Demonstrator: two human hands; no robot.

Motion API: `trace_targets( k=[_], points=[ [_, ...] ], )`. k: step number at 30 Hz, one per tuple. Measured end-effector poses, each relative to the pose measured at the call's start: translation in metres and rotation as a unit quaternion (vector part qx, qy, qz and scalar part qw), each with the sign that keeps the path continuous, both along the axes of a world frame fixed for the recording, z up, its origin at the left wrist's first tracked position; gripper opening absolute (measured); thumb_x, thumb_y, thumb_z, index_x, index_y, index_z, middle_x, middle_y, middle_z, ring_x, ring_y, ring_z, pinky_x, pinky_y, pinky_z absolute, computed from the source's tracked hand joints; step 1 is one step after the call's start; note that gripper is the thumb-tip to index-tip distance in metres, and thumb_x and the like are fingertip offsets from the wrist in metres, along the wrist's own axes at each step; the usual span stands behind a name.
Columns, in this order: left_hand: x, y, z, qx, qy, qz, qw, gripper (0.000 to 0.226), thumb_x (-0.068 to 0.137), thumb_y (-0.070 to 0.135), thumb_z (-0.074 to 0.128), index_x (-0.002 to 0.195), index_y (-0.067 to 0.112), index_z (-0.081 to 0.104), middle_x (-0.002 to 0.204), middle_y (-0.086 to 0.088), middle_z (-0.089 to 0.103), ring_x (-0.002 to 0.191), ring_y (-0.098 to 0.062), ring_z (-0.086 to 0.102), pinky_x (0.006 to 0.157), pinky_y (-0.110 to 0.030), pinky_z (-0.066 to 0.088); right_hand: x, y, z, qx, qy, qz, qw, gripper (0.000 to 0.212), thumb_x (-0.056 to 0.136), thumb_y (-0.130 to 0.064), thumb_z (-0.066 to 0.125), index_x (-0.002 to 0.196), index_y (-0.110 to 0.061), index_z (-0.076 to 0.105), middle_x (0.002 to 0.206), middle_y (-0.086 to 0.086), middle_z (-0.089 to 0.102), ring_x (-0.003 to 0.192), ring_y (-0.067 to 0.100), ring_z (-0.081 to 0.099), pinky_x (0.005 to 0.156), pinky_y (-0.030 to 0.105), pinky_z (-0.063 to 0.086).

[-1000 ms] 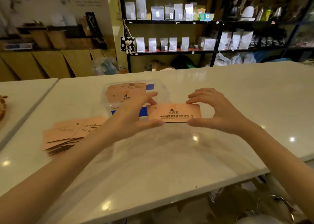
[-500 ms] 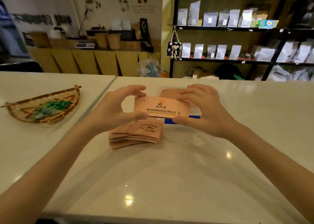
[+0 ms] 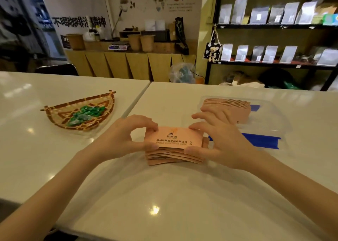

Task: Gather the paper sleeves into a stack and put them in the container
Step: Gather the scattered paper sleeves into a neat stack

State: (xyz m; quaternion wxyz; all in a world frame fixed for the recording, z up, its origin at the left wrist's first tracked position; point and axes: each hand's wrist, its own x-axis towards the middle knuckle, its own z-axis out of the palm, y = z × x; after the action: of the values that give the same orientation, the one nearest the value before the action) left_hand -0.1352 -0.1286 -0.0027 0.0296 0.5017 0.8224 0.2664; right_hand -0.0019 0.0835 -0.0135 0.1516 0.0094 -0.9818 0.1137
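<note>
Compared with half a second ago, both hands have come lower and the printed paper sleeve [image 3: 173, 137] they carry now sits right on top of the loose pile of sleeves [image 3: 174, 156], where earlier it was held above and behind that pile. The view has also swung a little, so the clear container [image 3: 274, 129] now appears to the right of the hands instead of behind them.

The left hand [image 3: 124, 136] pinches the left end of the top sleeve, thumb at the near edge and fingers at the far edge. The right hand [image 3: 219, 140] grips the right end the same way, thumb below and fingertips above. Both hands are closed narrowly on the sleeve, and the pile lies directly beneath it, fanned unevenly on the white tabletop [image 3: 164, 195].

Just behind and to the right of the right hand, the clear container holds a second, neater stack of sleeves [image 3: 228, 106], with blue strips showing at its near and right edges. It rests on the same tabletop.

On the neighbouring tabletop [image 3: 27, 149] to the left, well apart from the hands, lies a woven bamboo tray [image 3: 60, 116] with green wrapped pieces in it.
</note>
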Motion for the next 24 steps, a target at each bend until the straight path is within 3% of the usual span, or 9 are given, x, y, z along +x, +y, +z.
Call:
trace_targets(
  k=[3, 7, 10, 13, 15, 18, 20, 24],
  points=[
    [0.0, 0.0, -0.005, -0.016, 0.035, -0.015, 0.999, 0.06, 0.058, 0.068, 0.051, 0.11, 0.038, 0.056, 0.114, 0.027, 0.05, 0.11, 0.017, 0.035, 0.08, 0.002, 0.032, 0.002, 0.0, -0.003, 0.022, -0.003, 0.012, 1.0, 0.07, 0.068, -0.075, 0.037, 0.124, -0.033, 0.046, 0.144, -0.008, 0.03, 0.128, 0.006, -0.001, 0.105, 0.031, -0.004],
    [-0.003, 0.002, -0.007, -0.044, 0.05, -0.041, 0.997, 0.058, 0.061, 0.069, 0.049, 0.111, 0.041, 0.054, 0.112, 0.035, 0.043, 0.103, 0.035, 0.022, 0.082, 0.009, 0.023, 0.003, 0.001, -0.002, 0.053, -0.016, 0.027, 0.998, 0.072, 0.066, -0.075, 0.032, 0.125, -0.033, 0.044, 0.146, -0.007, 0.028, 0.129, 0.008, -0.003, 0.105, 0.032, -0.012],
    [-0.009, 0.004, -0.003, -0.029, 0.017, -0.039, 0.999, 0.058, 0.061, 0.076, 0.043, 0.107, 0.043, 0.057, 0.117, 0.032, 0.047, 0.111, 0.024, 0.031, 0.084, -0.002, 0.033, 0.0, 0.009, 0.005, 0.0, -0.037, 0.033, 0.999, 0.073, 0.064, -0.079, 0.025, 0.121, -0.038, 0.045, 0.144, -0.012, 0.031, 0.127, -0.002, 0.003, 0.106, 0.03, -0.003],
    [-0.02, 0.013, 0.007, -0.034, -0.04, -0.016, 0.998, 0.046, 0.068, 0.072, 0.044, 0.104, 0.045, 0.056, 0.119, 0.027, 0.046, 0.111, 0.009, 0.039, 0.077, -0.011, 0.039, -0.016, 0.019, 0.019, -0.045, -0.059, 0.051, 0.996, 0.061, 0.067, -0.075, 0.033, 0.115, -0.041, 0.05, 0.139, -0.015, 0.039, 0.124, -0.007, 0.012, 0.108, 0.03, 0.004],
    [-0.034, 0.022, 0.011, -0.087, -0.088, -0.011, 0.992, 0.049, 0.064, 0.068, 0.051, 0.107, 0.044, 0.054, 0.119, 0.025, 0.045, 0.11, 0.004, 0.04, 0.078, -0.011, 0.037, -0.031, 0.025, 0.029, -0.041, -0.113, 0.066, 0.991, 0.057, 0.068, -0.072, 0.042, 0.115, -0.041, 0.05, 0.14, -0.016, 0.038, 0.128, -0.004, 0.014, 0.113, 0.034, 0.0],
    [-0.055, 0.035, 0.012, -0.208, -0.126, -0.036, 0.969, 0.072, 0.047, 0.081, 0.052, 0.11, 0.045, 0.048, 0.124, 0.019, 0.046, 0.111, 0.0, 0.042, 0.085, -0.017, 0.038, -0.055, 0.031, 0.04, 0.013, -0.253, 0.09, 0.963, 0.068, 0.066, -0.07, 0.046, 0.125, -0.037, 0.043, 0.151, -0.015, 0.016, 0.135, -0.001, -0.006, 0.108, 0.035, -0.014],
    [-0.062, 0.043, 0.011, -0.289, -0.126, -0.063, 0.947, 0.072, 0.048, 0.077, 0.055, 0.11, 0.043, 0.048, 0.125, 0.016, 0.045, 0.111, -0.001, 0.04, 0.089, -0.02, 0.035, -0.069, 0.03, 0.044, 0.048, -0.331, 0.102, 0.937, 0.074, 0.063, -0.067, 0.046, 0.128, -0.033, 0.041, 0.153, -0.014, 0.007, 0.136, 0.002, -0.015, 0.106, 0.036, -0.02],
    [-0.066, 0.055, 0.011, -0.359, -0.133, -0.08, 0.92, 0.074, 0.053, 0.064, 0.06, 0.119, 0.032, 0.047, 0.122, 0.016, 0.044, 0.11, -0.003, 0.04, 0.086, -0.017, 0.034, -0.085, 0.021, 0.045, 0.084, -0.44, 0.115, 0.887, 0.076, 0.061, -0.065, 0.045, 0.127, -0.028, 0.044, 0.153, -0.011, 0.012, 0.138, 0.006, -0.011, 0.106, 0.044, -0.022]
  ],
)
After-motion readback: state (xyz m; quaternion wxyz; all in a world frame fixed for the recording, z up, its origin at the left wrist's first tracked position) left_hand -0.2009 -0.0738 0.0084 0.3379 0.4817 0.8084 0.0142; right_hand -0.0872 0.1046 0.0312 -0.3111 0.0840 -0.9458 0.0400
